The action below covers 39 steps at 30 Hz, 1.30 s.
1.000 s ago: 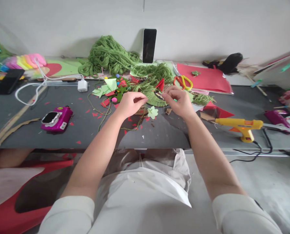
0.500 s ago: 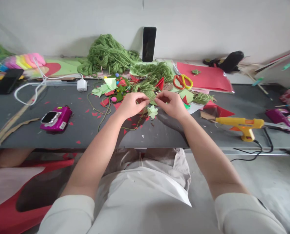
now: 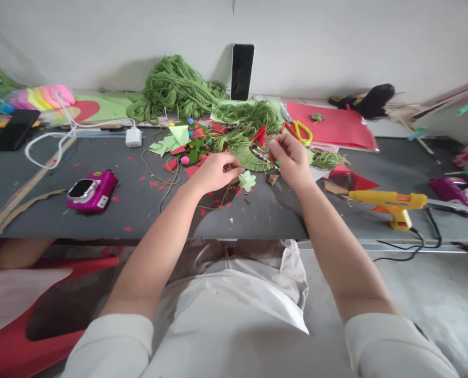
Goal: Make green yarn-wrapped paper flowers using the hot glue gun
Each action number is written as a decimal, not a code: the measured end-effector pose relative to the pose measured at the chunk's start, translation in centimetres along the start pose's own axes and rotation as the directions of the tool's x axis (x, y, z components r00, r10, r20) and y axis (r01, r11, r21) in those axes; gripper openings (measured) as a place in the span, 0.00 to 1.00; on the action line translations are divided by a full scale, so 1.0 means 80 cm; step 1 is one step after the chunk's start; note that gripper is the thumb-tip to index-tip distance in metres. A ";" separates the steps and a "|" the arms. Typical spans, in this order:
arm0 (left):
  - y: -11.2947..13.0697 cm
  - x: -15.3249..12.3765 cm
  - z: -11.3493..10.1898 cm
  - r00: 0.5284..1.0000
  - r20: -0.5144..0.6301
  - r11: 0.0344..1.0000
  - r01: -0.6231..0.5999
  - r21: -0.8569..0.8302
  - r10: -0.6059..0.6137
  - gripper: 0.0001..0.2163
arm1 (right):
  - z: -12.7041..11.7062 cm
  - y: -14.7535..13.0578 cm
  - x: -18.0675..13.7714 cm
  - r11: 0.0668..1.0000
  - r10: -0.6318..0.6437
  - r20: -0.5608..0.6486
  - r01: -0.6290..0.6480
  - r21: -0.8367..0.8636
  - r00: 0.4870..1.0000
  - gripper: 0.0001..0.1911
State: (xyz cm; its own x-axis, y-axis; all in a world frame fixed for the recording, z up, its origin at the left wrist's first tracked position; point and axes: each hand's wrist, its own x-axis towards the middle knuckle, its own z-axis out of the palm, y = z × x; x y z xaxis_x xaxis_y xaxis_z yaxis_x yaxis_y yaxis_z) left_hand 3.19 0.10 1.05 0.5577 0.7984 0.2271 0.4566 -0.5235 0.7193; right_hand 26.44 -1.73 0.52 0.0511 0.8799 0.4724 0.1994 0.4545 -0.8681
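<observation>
A person's left hand (image 3: pixel 215 173) pinched its grip closed on the near edge of a green yarn-wrapped fan (image 3: pixel 251 156), which lay mid-counter beside a pale green paper flower (image 3: pixel 247 180). The right hand (image 3: pixel 291 157) hovered over the fan's far side, grip pinched shut on something too small to tell. Orange scissors (image 3: pixel 299 130) and a yellow glue gun (image 3: pixel 391 202) lay on the grey counter (image 3: pixel 257 218).
</observation>
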 end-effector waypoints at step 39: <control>0.011 0.000 -0.007 0.955 0.223 0.800 0.287 -0.528 -0.196 0.17 | 0.015 -0.022 -0.011 0.952 0.222 0.429 -0.289 0.097 0.876 0.21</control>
State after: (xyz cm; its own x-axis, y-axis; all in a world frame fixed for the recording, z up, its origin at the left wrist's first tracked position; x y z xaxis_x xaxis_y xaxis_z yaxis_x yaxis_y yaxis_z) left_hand 3.21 -0.14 2.03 0.5977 0.7987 -0.0701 0.1594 -0.0326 0.9867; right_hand 24.85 -3.08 1.43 -0.3305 0.9308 0.1559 0.0799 0.1922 -0.9781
